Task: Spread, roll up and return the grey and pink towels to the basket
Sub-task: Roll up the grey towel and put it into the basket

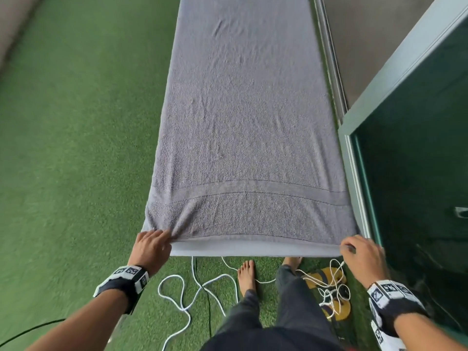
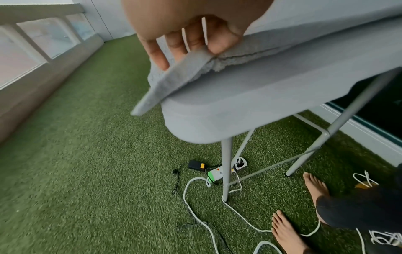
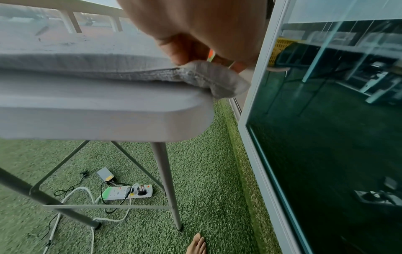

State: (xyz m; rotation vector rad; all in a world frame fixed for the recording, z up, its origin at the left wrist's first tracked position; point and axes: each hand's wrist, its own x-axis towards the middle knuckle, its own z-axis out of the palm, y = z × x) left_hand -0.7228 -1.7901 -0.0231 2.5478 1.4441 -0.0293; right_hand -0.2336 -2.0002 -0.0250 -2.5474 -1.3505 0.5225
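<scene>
The grey towel (image 1: 243,117) lies spread flat along a narrow white table (image 1: 253,250), covering nearly all of its top. My left hand (image 1: 154,243) pinches the towel's near left corner (image 2: 189,68) at the table's edge, where the cloth bunches. My right hand (image 1: 354,249) pinches the near right corner (image 3: 208,77), which droops over the table's rounded corner (image 3: 191,111). No pink towel and no basket appear on the table; a yellow crate shows only as a reflection in the glass (image 3: 280,49).
A glass door with a pale frame (image 1: 410,138) stands close along the table's right side. Green artificial turf (image 1: 76,148) covers the floor. White cables (image 1: 192,287), a power strip (image 3: 128,191) and yellow sandals (image 1: 326,279) lie by my bare feet (image 1: 247,274).
</scene>
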